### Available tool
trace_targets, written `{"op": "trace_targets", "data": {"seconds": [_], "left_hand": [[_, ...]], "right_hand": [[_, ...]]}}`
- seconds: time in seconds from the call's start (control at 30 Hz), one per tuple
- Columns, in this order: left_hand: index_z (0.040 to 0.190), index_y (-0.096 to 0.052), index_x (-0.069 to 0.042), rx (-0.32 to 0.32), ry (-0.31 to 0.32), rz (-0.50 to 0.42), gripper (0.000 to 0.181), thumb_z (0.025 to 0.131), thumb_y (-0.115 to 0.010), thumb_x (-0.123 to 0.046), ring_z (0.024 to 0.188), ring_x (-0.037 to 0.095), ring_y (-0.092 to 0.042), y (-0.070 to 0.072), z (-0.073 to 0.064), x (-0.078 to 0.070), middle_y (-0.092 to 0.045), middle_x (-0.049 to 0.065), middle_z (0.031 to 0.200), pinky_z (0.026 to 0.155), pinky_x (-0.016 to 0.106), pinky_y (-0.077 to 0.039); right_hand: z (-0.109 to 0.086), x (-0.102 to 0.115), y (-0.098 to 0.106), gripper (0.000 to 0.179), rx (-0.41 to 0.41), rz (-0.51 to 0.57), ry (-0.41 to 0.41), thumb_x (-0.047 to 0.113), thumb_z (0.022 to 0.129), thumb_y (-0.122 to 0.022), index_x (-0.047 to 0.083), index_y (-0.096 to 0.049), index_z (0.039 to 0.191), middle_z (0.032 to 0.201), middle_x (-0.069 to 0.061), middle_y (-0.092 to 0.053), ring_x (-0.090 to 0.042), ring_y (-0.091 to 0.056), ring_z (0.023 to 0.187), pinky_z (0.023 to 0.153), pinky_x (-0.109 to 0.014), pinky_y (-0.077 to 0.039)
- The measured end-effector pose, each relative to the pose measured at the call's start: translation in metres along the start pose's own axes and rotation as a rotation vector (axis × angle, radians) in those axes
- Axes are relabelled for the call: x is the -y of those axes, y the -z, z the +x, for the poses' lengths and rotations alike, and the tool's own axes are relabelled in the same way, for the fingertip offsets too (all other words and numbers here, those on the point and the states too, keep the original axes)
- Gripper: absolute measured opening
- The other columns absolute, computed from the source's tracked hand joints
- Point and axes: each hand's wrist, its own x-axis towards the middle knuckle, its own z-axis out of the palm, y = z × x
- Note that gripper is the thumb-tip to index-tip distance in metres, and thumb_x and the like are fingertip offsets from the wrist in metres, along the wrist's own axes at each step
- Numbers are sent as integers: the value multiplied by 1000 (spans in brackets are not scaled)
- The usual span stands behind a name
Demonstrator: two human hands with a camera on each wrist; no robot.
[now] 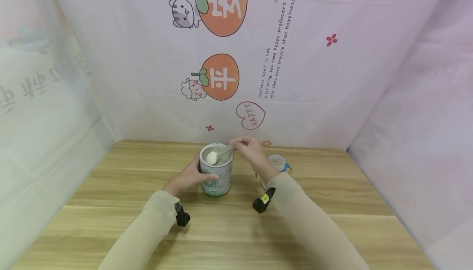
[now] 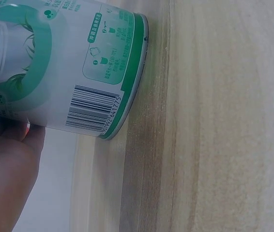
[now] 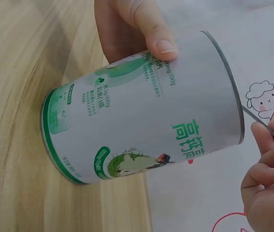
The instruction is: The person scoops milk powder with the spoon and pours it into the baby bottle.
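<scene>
A white and green printed milk powder can (image 1: 217, 181) stands upright on the table without its lid. My left hand (image 1: 190, 177) grips its side, the thumb lying across the front. Thumb and fingers of my right hand (image 1: 249, 149) pinch the handle of a metal spoon (image 1: 227, 151) above the can's rim. On the spoon's bowl sits a heap of whitish powder (image 1: 212, 158), seen within the can's mouth. The right wrist view shows the can (image 3: 127, 116) between both hands, with only part of the spoon handle visible. A barcode shows on the can (image 2: 54, 58) in the left wrist view.
Behind my right forearm stands a container with a translucent top (image 1: 276, 162) and blue and yellow parts, partly hidden. The wooden table (image 1: 229, 233) ends at a printed cloth backdrop (image 1: 303, 114). Cloth also hangs at both sides.
</scene>
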Motion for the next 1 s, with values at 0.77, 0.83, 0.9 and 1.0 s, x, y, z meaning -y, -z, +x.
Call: {"op": "trace_targets", "data": {"seconds": [0.77,0.83,0.9,1.0], "left_hand": [[158,-21,-29,-1,-5,-4,99,83,-85,-21,140,29,-36,0,1,4,-39,6,152,114,57,-27],[158,-21,-30,-1,-5,-3,99,83,-85,-21,140,29,-36,0,1,4,-39,5,152,114,57,-26],[158,-21,-31,-3,-4,0,99,83,-85,-22,140,28,-36,0,0,4,-40,4,152,114,57,-26],[157,-21,-32,-2,-14,-3,99,83,-85,-20,140,29,-36,0,1,4,-40,4,151,114,57,-26]], "right_hand": [[-7,-16,4,20,-85,23,120,27,97,-68,8,-72,96,78,-1,-62,-16,-45,70,62,-28,-38],[-7,-17,4,20,-97,42,106,27,97,-68,7,-71,95,81,-5,-64,-16,-46,73,65,-29,-40],[-6,-16,6,21,-106,65,74,28,97,-69,7,-70,95,87,-8,-66,-18,-51,79,72,-33,-44],[-7,-14,9,25,-112,89,26,33,96,-69,7,-69,97,96,-10,-68,-22,-56,93,86,-38,-49]]}}
